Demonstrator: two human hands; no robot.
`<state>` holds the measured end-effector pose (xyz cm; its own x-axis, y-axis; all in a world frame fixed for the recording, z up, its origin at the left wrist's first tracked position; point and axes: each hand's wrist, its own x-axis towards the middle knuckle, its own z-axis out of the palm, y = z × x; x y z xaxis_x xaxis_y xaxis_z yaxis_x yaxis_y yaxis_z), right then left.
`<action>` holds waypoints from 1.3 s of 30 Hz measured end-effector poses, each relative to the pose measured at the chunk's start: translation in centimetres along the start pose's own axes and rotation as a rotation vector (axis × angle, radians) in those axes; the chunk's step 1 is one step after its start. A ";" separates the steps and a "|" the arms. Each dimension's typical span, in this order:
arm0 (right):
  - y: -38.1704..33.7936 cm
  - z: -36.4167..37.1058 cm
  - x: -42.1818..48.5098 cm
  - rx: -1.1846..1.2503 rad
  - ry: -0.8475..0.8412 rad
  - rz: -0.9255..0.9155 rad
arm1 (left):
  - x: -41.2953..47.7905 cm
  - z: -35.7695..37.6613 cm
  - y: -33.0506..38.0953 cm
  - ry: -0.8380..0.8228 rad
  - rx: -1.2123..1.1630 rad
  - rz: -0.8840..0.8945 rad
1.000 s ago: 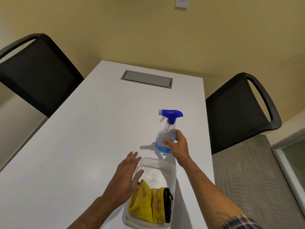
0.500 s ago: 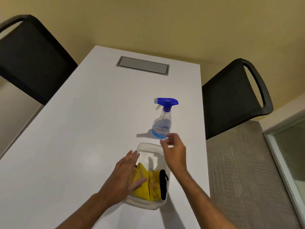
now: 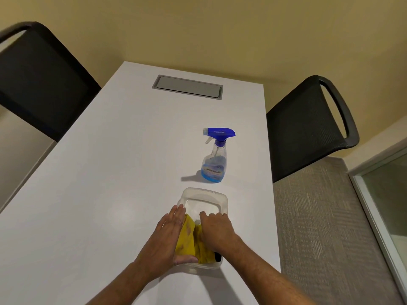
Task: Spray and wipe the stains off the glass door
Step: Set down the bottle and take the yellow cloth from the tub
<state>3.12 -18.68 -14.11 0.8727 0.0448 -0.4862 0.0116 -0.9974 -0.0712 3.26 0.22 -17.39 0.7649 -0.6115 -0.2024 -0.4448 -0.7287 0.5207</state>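
Yellow cloth (image 3: 189, 238) bunched in the near half of a clear plastic tub (image 3: 204, 195), close to the table's right edge and toward its near end. Left hand (image 3: 169, 235) flat and open against the cloth's left side, fingers straight and together, thumb along the tub's near rim, palm pressing rather than gripping. Right hand (image 3: 217, 231) over the cloth's right side, fingers curled down into the tub; whether pinching the fabric or only resting on it, impossible to tell. A small black part (image 3: 218, 257) showing at the cloth's near right corner, under the right wrist. Far half of the tub bare. Spray bottle (image 3: 214, 161) upright just beyond the tub, apart from it, blue trigger head with nozzle pointing left, a little blue liquid at the bottom, untouched by either hand. White table (image 3: 105, 177) carrying everything, with a grey rectangular hatch (image 3: 188, 86) set near its far edge. Black chair (image 3: 41, 82) past the left edge, another black chair (image 3: 306, 126) past the right edge. Glass door (image 3: 387, 194) at the far right, beyond the carpet.
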 end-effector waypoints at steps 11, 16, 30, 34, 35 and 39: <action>-0.5 -1.1 -1.1 0.255 -0.067 0.057 | 0.2 0.4 -0.3 0.021 -0.031 0.014; 1.1 -2.8 -2.8 0.520 -0.066 0.111 | 0.0 0.7 -0.1 0.056 -0.067 -0.009; 5.3 -4.4 -7.9 1.066 0.059 0.003 | -2.1 -2.8 4.8 0.413 -0.608 -0.298; 6.1 -6.1 -10.5 1.092 0.184 -0.064 | -2.4 -6.3 7.3 0.470 -0.743 -0.279; 6.5 -6.8 -11.3 1.092 0.216 -0.071 | -2.5 -7.4 8.1 0.459 -0.772 -0.261; 8.1 -10.1 -15.5 1.099 0.310 -0.089 | -3.0 -12.5 12.5 0.420 -0.803 -0.120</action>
<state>-5.37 -28.03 1.60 0.9748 -0.0547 -0.2164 -0.2202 -0.3959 -0.8915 1.20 -3.23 0.08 0.9616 -0.2688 -0.0558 -0.0138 -0.2503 0.9681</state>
